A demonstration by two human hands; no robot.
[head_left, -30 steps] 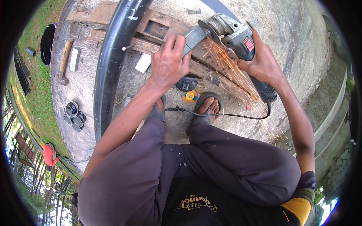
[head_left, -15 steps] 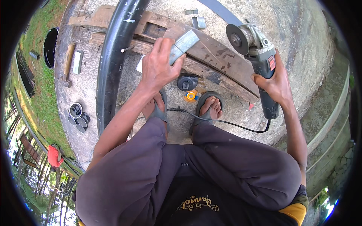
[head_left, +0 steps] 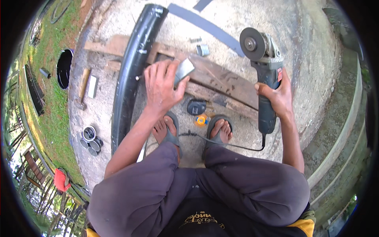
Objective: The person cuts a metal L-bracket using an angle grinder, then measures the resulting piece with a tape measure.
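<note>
My left hand [head_left: 162, 85] is closed on a short grey metal tube [head_left: 185, 68], held over the wooden planks, its far end poking out past my fingers. In my right hand [head_left: 282, 93] is an angle grinder [head_left: 267, 118], gripped round its dark body with the cutting disc [head_left: 252, 44] at the top. The grinder is held up beside the right end of the worn wooden plank [head_left: 233, 81], and the disc is apart from the metal tube. Whether the disc spins I cannot tell. A black cord [head_left: 241, 146] runs from the grinder's lower end towards my feet.
A thick black pipe [head_left: 136, 59] lies left of my left hand. Between my feet and the planks sit a black tape measure [head_left: 196, 106] and an orange-yellow roll [head_left: 201, 120]. A hammer [head_left: 82, 89], a metal bar [head_left: 92, 87], black cups [head_left: 94, 146] and a metal offcut [head_left: 203, 49] lie around.
The view has shifted, bringing the black pipe's far end into sight. The metal tube has tilted in my left hand and shows shorter. My right hand has moved the grinder slightly left and more upright.
</note>
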